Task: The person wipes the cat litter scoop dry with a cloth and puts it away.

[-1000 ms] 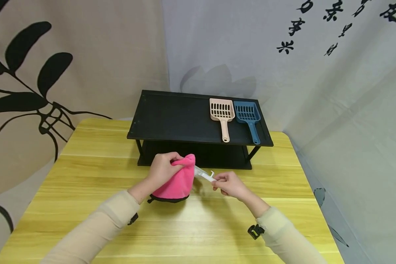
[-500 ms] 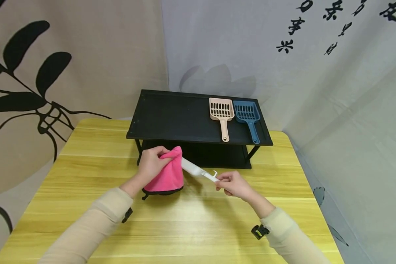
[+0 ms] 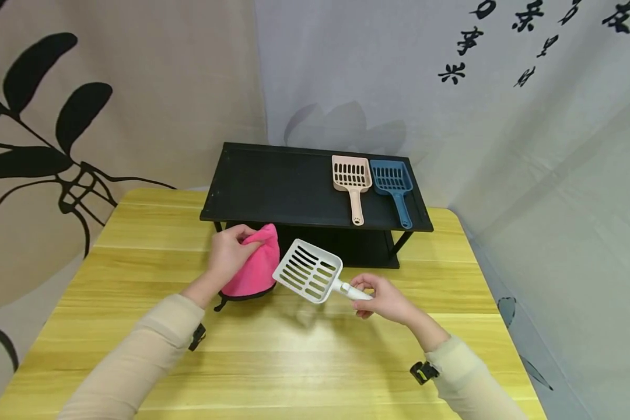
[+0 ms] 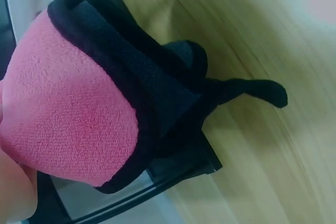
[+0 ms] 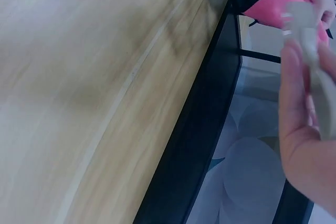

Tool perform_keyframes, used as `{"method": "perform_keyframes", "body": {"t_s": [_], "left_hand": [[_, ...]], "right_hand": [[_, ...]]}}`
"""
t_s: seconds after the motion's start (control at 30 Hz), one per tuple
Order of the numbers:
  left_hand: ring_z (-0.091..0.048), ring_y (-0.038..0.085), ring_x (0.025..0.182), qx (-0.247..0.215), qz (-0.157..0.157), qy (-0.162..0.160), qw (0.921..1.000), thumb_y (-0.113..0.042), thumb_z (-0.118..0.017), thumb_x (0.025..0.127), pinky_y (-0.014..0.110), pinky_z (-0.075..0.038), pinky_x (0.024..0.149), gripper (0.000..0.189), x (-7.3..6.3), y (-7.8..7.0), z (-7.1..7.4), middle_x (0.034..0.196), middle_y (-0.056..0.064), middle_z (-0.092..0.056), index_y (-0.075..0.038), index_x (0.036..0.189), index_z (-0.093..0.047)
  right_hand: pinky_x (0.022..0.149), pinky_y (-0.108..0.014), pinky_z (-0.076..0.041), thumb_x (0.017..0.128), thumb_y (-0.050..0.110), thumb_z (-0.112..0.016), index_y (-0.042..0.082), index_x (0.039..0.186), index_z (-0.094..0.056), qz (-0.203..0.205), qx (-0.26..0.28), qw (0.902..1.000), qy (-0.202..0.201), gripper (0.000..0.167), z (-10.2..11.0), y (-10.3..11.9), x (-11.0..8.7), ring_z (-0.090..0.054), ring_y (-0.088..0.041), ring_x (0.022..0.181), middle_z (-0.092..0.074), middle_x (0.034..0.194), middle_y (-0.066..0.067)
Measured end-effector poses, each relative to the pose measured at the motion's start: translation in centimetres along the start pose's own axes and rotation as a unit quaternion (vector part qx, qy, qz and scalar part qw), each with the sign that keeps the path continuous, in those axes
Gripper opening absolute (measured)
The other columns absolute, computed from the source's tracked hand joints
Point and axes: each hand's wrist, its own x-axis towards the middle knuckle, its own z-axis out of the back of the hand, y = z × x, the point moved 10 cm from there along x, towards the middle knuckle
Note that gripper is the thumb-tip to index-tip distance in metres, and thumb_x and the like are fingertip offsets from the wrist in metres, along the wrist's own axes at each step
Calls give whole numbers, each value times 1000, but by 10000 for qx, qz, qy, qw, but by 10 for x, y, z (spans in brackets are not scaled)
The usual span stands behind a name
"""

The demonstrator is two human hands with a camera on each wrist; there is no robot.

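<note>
My left hand (image 3: 228, 251) pinches the upper part of a pink plush mitt (image 3: 252, 268) with black edging and a small black loop. In the left wrist view, the mitt (image 4: 79, 103) hangs with its dark opening toward the table, and part of the hand (image 4: 16, 187) shows at the edge. My right hand (image 3: 384, 300) grips the handle of a white slotted litter scoop (image 3: 314, 272), held above the table with its slotted face toward the head camera. The scoop's head lies just right of the mitt. In the right wrist view, fingers (image 5: 294, 93) wrap the blurred white handle (image 5: 324, 95).
Behind the hands stands a black two-tier rack (image 3: 278, 186). On its top shelf, at the right, lie a beige litter scoop (image 3: 356, 201) and a blue litter scoop (image 3: 401, 204), side by side. A wooden table (image 3: 294, 367) carries the rack; patterned fabric hangs behind.
The mitt has moved left and slightly up with my left hand. My right hand has shifted right and turned the white litter scoop from edge-on to showing its slotted face, apart from the mitt.
</note>
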Motion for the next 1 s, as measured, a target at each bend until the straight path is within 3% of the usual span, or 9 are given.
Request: {"method": "perform_keyframes", "body": {"t_s": [0.13,0.3,0.43,0.53,0.63,0.8,0.9,1.0], "left_hand": [[-60,18,68,-4,37,133,9999,-16,-76,78,20,-46,57,16,1,-3,-4,85,12,-72,-6,89,-70],[-58,18,68,17,101,315,9995,-19,-75,80,22,-46,59,16,3,-7,-10,86,10,-71,-7,90,-70],[-52,17,63,110,-133,468,9988,-20,-74,80,22,-41,56,15,5,-21,-18,80,8,-70,-9,88,-70],[-48,15,62,266,-539,693,9958,-17,-74,80,22,-39,56,10,4,-37,-30,77,5,-68,-10,87,-70],[-47,12,63,544,-1013,1034,9880,-12,-74,80,21,-40,58,8,-1,-56,-45,77,3,-68,-11,85,-69],[-47,10,64,887,-1667,1751,9663,-9,-72,80,20,-41,59,9,-15,-82,-70,79,0,-67,-12,87,-68],[-46,10,63,967,-1958,2133,9523,-8,-71,80,19,-41,60,9,-22,-90,-81,78,-1,-64,-12,87,-67],[-45,9,62,1051,-2161,2217,9450,-6,-72,79,18,-40,60,10,-24,-92,-84,75,-2,-63,-13,84,-67]], "right_hand": [[41,-23,-42,81,8,-71,1,110,-53,86,-510,9986,111,34,-3,-1,-1,-53,-20,47,-56,89,-10],[43,-21,-38,88,12,-63,2,110,-59,359,-872,9950,341,24,-10,5,-1,-48,-17,48,-62,85,-13],[46,-21,-39,90,14,-62,1,113,-62,443,-1103,9913,558,26,-17,10,1,-45,-10,50,-63,80,-8],[45,-20,-37,90,15,-62,1,113,-64,464,-1204,9899,592,28,-18,12,4,-43,-8,49,-64,81,-8],[45,-20,-36,90,15,-62,1,113,-65,461,-1359,9882,541,27,-17,16,6,-42,-8,49,-65,82,-11],[45,-20,-37,89,14,-63,2,111,-66,460,-1691,9833,490,25,-17,23,8,-42,-8,49,-67,89,-12],[47,-21,-40,89,15,-62,4,111,-67,503,-1865,9800,471,25,-17,26,8,-44,-7,51,-67,94,-9],[48,-21,-41,89,15,-62,5,111,-67,573,-1968,9780,382,24,-14,27,6,-44,-7,52,-67,95,-8]]}}
